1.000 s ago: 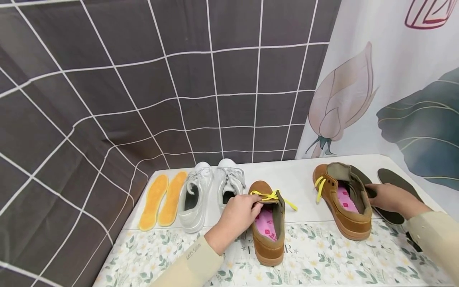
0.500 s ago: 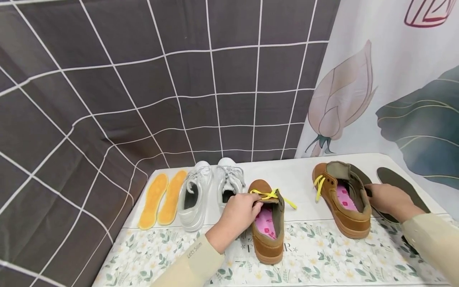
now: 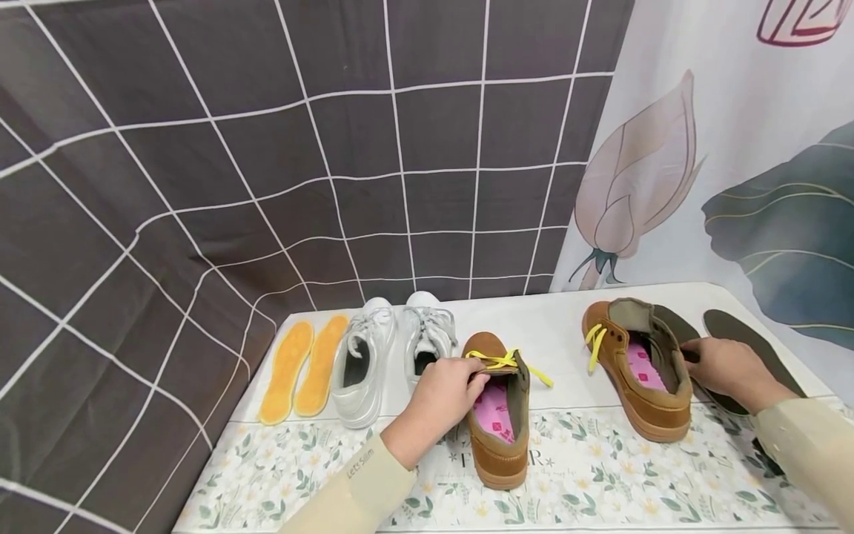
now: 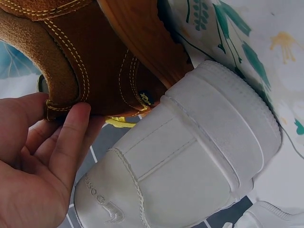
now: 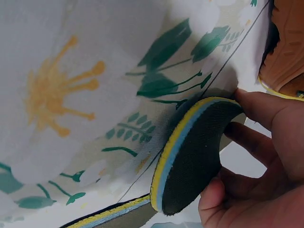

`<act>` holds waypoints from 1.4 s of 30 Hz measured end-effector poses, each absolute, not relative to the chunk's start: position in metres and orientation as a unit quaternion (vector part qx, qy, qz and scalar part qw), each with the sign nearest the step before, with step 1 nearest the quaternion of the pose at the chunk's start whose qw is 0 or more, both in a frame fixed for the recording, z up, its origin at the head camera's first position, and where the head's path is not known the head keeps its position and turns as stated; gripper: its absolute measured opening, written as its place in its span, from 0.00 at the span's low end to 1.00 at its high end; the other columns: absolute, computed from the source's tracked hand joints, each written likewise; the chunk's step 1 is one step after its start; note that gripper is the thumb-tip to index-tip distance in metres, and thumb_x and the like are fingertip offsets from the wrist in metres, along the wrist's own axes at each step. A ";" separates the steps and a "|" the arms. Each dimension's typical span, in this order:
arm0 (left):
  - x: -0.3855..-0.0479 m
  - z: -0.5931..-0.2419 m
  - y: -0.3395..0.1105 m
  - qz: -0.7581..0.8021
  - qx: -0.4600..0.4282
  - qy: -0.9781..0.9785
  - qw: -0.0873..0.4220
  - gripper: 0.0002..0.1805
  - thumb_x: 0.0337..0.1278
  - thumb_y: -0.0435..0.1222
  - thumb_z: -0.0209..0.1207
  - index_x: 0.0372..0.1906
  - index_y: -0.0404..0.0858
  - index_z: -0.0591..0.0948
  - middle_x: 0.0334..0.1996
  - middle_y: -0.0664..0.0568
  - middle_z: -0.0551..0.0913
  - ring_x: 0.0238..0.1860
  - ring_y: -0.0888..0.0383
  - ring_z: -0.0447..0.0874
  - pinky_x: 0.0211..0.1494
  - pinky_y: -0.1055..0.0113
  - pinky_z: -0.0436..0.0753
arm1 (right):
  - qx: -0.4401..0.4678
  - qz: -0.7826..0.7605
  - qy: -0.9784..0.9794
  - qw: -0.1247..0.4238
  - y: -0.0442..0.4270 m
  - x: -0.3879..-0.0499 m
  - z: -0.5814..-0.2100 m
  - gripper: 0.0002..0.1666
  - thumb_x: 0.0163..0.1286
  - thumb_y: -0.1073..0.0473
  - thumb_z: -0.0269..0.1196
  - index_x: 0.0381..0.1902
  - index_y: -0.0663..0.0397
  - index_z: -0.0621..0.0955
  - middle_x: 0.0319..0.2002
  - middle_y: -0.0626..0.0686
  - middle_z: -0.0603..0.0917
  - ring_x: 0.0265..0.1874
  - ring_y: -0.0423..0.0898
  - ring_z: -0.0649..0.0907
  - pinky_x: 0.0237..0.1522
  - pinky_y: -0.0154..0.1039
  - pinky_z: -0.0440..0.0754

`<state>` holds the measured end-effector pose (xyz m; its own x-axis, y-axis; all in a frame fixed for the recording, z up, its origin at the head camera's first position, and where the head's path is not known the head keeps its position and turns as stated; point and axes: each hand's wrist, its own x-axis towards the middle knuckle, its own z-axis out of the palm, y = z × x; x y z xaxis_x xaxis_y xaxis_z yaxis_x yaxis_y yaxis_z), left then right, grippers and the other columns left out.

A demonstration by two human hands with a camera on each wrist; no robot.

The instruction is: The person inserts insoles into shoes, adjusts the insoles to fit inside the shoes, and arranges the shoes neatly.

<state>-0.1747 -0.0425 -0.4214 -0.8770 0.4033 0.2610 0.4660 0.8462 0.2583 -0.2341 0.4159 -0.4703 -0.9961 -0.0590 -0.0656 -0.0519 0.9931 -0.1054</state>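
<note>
My left hand (image 3: pixel 445 394) pinches the side edge of the left brown shoe (image 3: pixel 502 466) near its yellow laces; the left wrist view shows thumb and fingers on that suede edge (image 4: pixel 78 71). A pink patterned insole (image 3: pixel 492 409) lies inside this shoe. My right hand (image 3: pixel 734 371) is beside the right brown shoe (image 3: pixel 657 419), which also has a pink insole (image 3: pixel 643 367). In the right wrist view, my right hand (image 5: pixel 266 156) holds a dark insole (image 5: pixel 197 159) with yellow and blue layered edges by its sides, thumb and fingers apart across it.
White shoes (image 3: pixel 360 404) stand left of the brown pair, with two orange insoles (image 3: pixel 287 371) farther left. Another dark insole (image 3: pixel 740 330) lies at the right end. A grid-patterned cloth (image 3: pixel 434 133) rises behind the table (image 3: pixel 574 504).
My right hand has shifted slightly at the dark insole, its fingers a little more drawn in. My left hand keeps the same grip on the brown shoe.
</note>
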 end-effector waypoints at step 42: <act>-0.174 -0.423 -0.045 -0.190 -0.223 -0.952 0.083 0.08 0.68 0.45 0.60 0.43 0.50 0.87 0.32 0.62 0.87 0.31 0.61 0.84 0.37 0.66 0.82 | -0.016 -0.097 0.995 0.008 0.422 -0.228 -0.463 0.15 0.67 0.59 0.57 0.20 0.56 0.78 0.20 0.53 0.72 0.22 0.49 0.70 0.23 0.42 0.67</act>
